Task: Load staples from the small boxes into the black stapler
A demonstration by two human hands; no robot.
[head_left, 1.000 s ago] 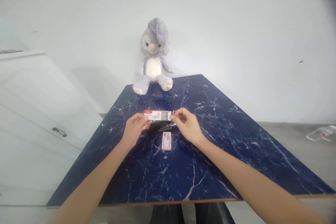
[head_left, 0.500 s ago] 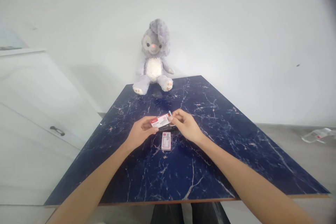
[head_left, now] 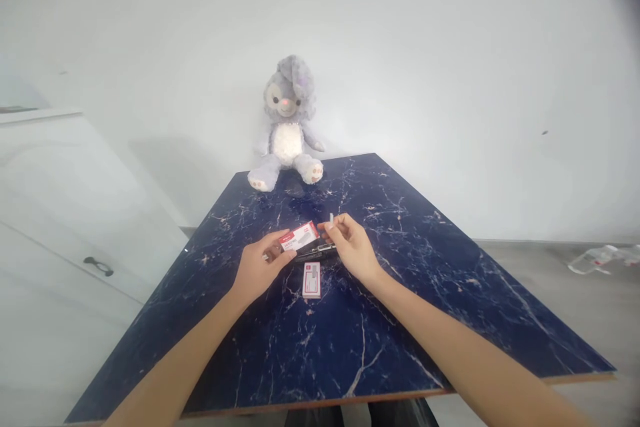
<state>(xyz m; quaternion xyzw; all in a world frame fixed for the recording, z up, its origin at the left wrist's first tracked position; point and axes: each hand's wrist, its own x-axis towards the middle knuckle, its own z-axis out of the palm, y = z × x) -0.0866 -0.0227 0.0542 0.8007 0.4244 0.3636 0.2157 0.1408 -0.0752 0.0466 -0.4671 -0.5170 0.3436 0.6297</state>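
Leaving the box (head_left: pixel 300 237) free at right, left hand (head_left: pixel 256 266) grip clasps its left; right hand (head_left: pixel 353 248) pinches a pale piece (head_left: pixel 331 219).

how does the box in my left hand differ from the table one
The held box is tilted in your left hand; the other box lies on the table. The held box has solid red patches; the other box, a thin red border. Both are red and white.

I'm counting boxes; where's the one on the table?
Head view: the box lies just right of the left hand, on the near side of the black object.
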